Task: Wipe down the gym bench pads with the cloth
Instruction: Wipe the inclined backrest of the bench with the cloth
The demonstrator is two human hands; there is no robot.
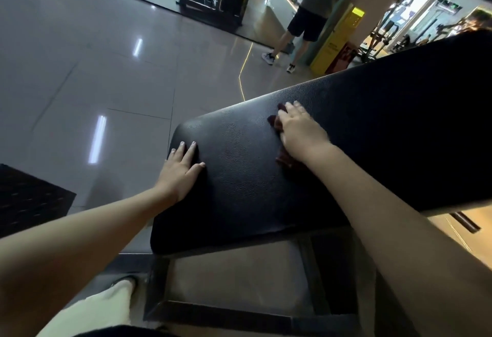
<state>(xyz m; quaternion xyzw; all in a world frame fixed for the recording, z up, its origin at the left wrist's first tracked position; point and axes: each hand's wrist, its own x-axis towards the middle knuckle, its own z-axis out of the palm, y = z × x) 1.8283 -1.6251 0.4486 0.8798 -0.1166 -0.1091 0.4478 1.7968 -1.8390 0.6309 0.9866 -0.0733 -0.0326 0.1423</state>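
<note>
A long black padded bench pad point(239, 177) runs from the lower middle up toward the right. My left hand point(181, 169) lies flat on the pad's near left corner, fingers straight and spread. My right hand point(300, 129) presses flat on a dark red cloth point(286, 159) near the pad's middle. Most of the cloth is hidden under the palm; its edges show at the fingertips and by the wrist.
The bench's dark metal frame point(231, 307) stands on the glossy tiled floor point(106, 75). A black rubber mat point(29, 198) lies at the left. A person point(314, 11) stands at the back beside a yellow post point(338, 41). Gym machines fill the far right and back.
</note>
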